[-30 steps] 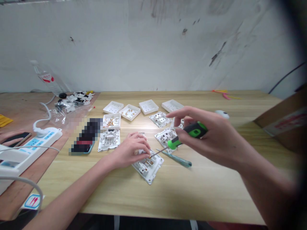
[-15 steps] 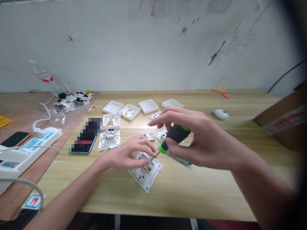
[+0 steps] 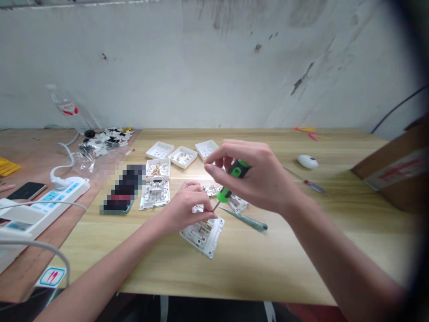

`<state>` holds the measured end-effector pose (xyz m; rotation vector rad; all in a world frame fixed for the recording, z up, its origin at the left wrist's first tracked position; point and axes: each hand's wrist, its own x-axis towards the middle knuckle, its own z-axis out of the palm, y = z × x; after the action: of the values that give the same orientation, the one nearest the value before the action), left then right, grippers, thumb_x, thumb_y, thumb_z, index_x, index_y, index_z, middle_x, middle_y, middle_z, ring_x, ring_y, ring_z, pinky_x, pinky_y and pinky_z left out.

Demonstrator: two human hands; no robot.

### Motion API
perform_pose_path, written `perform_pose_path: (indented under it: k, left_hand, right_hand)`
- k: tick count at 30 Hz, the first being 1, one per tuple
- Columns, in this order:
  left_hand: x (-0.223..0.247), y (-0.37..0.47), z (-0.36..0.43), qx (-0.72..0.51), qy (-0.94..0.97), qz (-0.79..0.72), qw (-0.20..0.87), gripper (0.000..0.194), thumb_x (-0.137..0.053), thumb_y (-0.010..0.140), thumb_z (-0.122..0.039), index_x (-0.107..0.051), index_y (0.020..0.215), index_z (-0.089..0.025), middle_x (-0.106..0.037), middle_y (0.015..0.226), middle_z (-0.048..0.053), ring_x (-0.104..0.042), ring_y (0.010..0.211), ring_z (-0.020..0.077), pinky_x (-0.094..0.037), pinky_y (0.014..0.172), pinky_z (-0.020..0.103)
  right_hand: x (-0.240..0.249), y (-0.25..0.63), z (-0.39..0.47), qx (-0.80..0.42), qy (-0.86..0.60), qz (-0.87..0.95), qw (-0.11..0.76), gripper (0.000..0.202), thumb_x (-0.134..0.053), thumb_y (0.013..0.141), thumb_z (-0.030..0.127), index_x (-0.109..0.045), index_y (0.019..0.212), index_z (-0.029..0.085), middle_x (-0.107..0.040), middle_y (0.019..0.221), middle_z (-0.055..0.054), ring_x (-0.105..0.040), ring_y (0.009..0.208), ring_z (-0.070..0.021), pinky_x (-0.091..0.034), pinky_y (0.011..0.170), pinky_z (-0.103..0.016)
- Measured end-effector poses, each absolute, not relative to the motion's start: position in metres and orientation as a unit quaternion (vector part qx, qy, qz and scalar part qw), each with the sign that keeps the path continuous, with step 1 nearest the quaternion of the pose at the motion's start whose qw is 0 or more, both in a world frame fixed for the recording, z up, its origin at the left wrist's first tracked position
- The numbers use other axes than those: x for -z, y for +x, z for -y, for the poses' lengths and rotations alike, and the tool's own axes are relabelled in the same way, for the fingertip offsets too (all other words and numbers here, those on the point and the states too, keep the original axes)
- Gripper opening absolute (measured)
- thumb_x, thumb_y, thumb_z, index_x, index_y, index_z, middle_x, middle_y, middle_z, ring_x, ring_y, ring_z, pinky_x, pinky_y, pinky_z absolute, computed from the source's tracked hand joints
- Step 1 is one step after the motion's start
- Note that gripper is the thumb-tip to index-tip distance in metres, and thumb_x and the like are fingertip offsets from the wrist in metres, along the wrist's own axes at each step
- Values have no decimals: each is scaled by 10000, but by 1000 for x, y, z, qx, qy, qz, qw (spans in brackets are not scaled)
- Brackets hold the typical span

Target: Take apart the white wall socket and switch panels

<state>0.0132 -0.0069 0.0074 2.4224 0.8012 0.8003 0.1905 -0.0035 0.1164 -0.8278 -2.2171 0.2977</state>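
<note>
My right hand (image 3: 258,174) grips the green and black handle of a screwdriver (image 3: 238,170), slanted with its shaft pointing down and left. My left hand (image 3: 192,203) is closed in a pinch by the screwdriver's tip, over a white socket panel (image 3: 206,239). What the pinch holds, if anything, is too small or hidden to make out. The panel lies on the table with its inner side up, brass-coloured parts showing; its upper left is covered by my left hand. Just right of it lies a teal-handled tool (image 3: 250,220).
White trays (image 3: 160,150) stand behind, one with brass pieces (image 3: 157,170). Another panel (image 3: 154,195) and a phone (image 3: 124,190) lie left. Further left are a power strip (image 3: 63,197) and another person's fingers (image 3: 6,188). A slim screwdriver (image 3: 313,185) and white mouse (image 3: 307,161) lie right.
My right hand has shifted left with the screwdriver, its handle now tilted more upright. The left fingers have drawn together at the tip. The view has shifted slightly.
</note>
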Motion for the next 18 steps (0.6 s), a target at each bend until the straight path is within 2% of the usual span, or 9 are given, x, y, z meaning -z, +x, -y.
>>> perform_pose_path:
  k: [3,6,8,12,15,18]
  left_hand:
    - [-3,15,6,-306,878,-304,209,213,-673,832,-319,-583,710,-169,-629,716,-19,-545,737,134,-351,906,341]
    - [-1,15,6,-305,873,-322,203,219,-675,828,-328,-567,725,-169,-627,725,-21,-546,727,134,-357,890,340]
    - [-3,12,6,-301,872,-319,216,188,-670,832,-331,-582,780,-173,-636,749,-18,-562,745,139,-366,879,334]
    - [-11,6,5,-263,893,-261,255,94,-593,896,-269,-640,931,-195,-660,889,18,-587,883,157,-380,853,307]
    - [-13,5,5,-261,897,-252,251,103,-578,906,-253,-666,884,-204,-668,895,14,-580,898,153,-375,848,302]
    - [-8,9,5,-291,886,-276,235,144,-632,867,-293,-640,771,-187,-668,812,1,-581,849,156,-380,837,306]
  right_hand:
    - [-111,183,-2,-88,-369,838,392,188,-547,858,287,-649,780,150,-600,693,-15,-507,615,-102,-363,598,-265]
    - [-110,177,-3,-17,-435,820,372,187,-557,840,317,-667,823,166,-607,676,-6,-496,587,-106,-336,574,-271]
    - [-112,176,-1,8,-454,819,351,165,-569,815,278,-673,888,175,-619,680,0,-489,569,-105,-329,570,-270]
    - [-117,178,4,-14,-419,845,330,242,-540,772,146,-662,980,168,-648,779,-12,-508,598,-100,-348,592,-259]
    - [-120,182,8,-37,-381,867,319,252,-544,759,125,-653,985,154,-649,839,-27,-525,647,-102,-362,619,-253]
    - [-121,184,11,-60,-382,868,312,233,-576,782,200,-647,1002,170,-646,821,-19,-522,653,-107,-357,610,-251]
